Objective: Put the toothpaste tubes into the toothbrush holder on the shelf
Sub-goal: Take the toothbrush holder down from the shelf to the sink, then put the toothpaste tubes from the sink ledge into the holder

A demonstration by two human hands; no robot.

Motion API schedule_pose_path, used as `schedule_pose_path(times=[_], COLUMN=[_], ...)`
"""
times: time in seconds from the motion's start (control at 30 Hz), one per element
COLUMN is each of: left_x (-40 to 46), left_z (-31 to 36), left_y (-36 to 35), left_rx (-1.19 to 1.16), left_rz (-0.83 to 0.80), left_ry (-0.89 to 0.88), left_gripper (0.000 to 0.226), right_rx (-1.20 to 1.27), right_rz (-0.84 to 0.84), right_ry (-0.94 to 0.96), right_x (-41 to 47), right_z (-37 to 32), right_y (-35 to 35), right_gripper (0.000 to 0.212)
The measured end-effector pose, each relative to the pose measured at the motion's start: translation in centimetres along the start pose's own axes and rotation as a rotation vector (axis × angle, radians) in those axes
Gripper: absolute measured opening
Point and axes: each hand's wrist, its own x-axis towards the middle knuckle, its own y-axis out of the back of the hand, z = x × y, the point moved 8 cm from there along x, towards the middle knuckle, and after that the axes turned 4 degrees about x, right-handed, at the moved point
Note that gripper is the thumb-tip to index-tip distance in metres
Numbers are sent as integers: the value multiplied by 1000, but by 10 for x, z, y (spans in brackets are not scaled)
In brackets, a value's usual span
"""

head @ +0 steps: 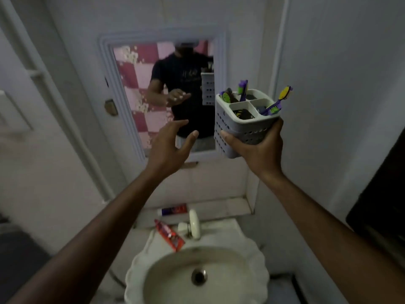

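Head view: right hand [255, 148] grips white perforated plastic toothbrush holder [245, 126] from below, held tilted in front of wall mirror [166, 93]; purple-green toothbrushes [275, 105] stick out of compartments. Left hand [169, 148] empty, fingers spread, raised just beside holder, not touching. Red toothpaste tube [168, 234] lies on white sink rim [221, 238] below; second red-purple toothpaste tube [174, 209] on tiled ledge [228, 206] behind.

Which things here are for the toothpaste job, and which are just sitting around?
For the job: toothbrush holder, gripped by the right hand; left hand, open and empty; red toothpaste tube on the sink rim; second toothpaste tube on the ledge.

Just around: toothbrushes, tap, sink, mirror.
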Motion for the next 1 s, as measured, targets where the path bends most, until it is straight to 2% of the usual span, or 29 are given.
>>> schedule_pose_path(times=[0.3,0.5,0.63,0.77,0.87,1.0], left_x=[-151,-208,-242,-272,-280,-281], left_z=[-81,-141,-199,-259,-293,-317], left_y=[-88,-125,-151,-174,-188,-205], left_rx=[-53,-79,-20,80,71,36], left_rz=[-183,-259,-402,-506,-519,-519], left_ry=[347,467,551,644,799,1065], left_gripper=[53,33,37,30,35,55], right_rx=[-147,-222,-277,-297,-360,-363], right_rz=[-140,-262,-270,-246,-193,-175], right_ry=[-228,-374,-485,-598,-665,-700], right_x=[-112,-170,-207,-238,-254,-265], right_z=[128,205,243,275,292,312], right_y=[0,-14,-24,-31,-35,-39], right_gripper=[119,118,122,127,131,138])
